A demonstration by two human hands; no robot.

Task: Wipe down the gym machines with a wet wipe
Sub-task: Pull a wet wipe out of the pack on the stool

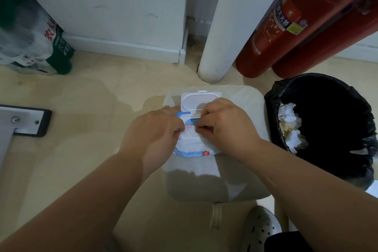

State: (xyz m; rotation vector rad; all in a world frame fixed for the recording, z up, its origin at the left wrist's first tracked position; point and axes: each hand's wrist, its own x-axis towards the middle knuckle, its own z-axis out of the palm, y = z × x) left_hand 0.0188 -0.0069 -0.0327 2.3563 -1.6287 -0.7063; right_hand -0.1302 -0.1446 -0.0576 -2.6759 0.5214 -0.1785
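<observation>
Fetching step: left hand (pixel 155 131) and right hand (pixel 227 129) both pinch the wipe (pixel 191 134) at the open pack (pixel 194 150); next, pull it free.

The left hand (pixel 155 131) and right hand (pixel 227 129) pinch at the wipes pack (pixel 194 149), crowding its opening. The raised lid (pixel 199 99) blocks the far side. A bin (pixel 337 98) stands just beside the stool (pixel 245 108) on the right, with a white pipe (pixel 221 26) and 2 fire extinguishers (pixel 286 32) behind. Bare floor (pixel 92 98) lies open on the left.
</observation>
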